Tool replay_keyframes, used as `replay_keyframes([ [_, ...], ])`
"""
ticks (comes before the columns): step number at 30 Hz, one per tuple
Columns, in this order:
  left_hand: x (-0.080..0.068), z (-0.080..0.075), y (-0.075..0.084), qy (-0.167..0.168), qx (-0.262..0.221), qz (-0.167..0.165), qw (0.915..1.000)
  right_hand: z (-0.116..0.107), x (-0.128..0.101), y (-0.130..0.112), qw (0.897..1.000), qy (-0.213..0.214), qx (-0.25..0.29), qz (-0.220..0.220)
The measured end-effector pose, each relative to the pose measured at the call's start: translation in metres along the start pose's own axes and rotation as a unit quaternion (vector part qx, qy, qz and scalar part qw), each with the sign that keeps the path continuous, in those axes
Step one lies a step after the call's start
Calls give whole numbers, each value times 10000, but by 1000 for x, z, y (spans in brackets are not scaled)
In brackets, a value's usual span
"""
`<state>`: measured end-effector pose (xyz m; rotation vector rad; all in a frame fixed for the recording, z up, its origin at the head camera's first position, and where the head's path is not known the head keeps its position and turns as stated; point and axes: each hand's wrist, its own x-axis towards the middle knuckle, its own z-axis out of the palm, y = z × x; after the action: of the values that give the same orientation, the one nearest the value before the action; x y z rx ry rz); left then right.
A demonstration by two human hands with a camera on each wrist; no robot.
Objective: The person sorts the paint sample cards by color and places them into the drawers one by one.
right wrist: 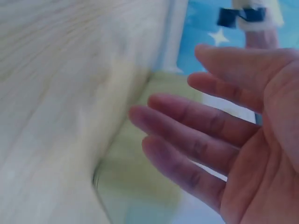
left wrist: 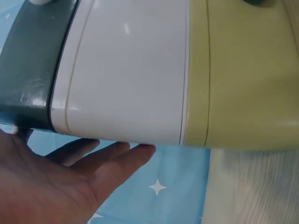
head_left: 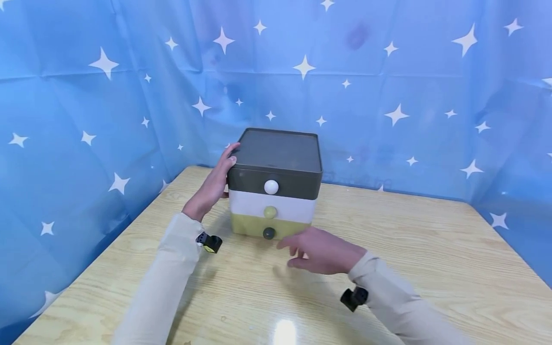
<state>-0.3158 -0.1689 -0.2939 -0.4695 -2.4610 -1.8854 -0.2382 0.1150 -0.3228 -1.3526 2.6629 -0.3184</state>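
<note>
2 hands worked the 3-drawer box [head_left: 274,184]: left hand [head_left: 214,184] flat-fingered, bracing its side; right hand [head_left: 321,250], fingers relaxed and empty, near the bottom knob [head_left: 269,233], likely needing a pinch.

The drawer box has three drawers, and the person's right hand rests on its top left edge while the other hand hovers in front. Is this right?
Not quite. In the head view the left hand rests on the top left edge of the drawer box; the right hand hovers in front.

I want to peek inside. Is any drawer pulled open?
No, all three drawers sit flush and closed in the head view.
</note>
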Motion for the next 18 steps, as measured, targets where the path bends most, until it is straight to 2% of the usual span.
replay_keyframes([
  [3,1,-4,-1,-52,12,-48,10000,-9,-23,15,9996,66,185,211],
  [9,5,-7,-7,-124,126,-184,9997,-21,-69,51,9934,555,455,897],
  [14,5,-15,-10,-217,357,-114,9991,-37,-91,76,9814,1145,-7,1543],
  [16,3,-23,-8,-243,766,-101,9967,-44,-95,84,9738,1323,-248,1833],
  [18,-1,-33,-5,-200,1505,-15,9884,-51,-98,91,9669,1380,-460,2096],
])
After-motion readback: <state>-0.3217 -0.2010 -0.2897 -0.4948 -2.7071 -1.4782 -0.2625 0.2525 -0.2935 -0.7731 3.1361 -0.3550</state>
